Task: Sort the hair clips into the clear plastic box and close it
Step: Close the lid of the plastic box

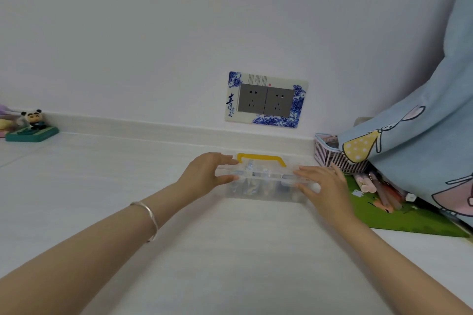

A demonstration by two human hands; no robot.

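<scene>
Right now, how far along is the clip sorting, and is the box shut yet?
Done, it seems: no loose clips show on the table, and blurred items sit inside the box. In hand: the left hand and right hand grip the two ends of the lid, which lies flat under the yellow handle. Left: I cannot tell whether the front latches are snapped; press them to confirm.
</scene>
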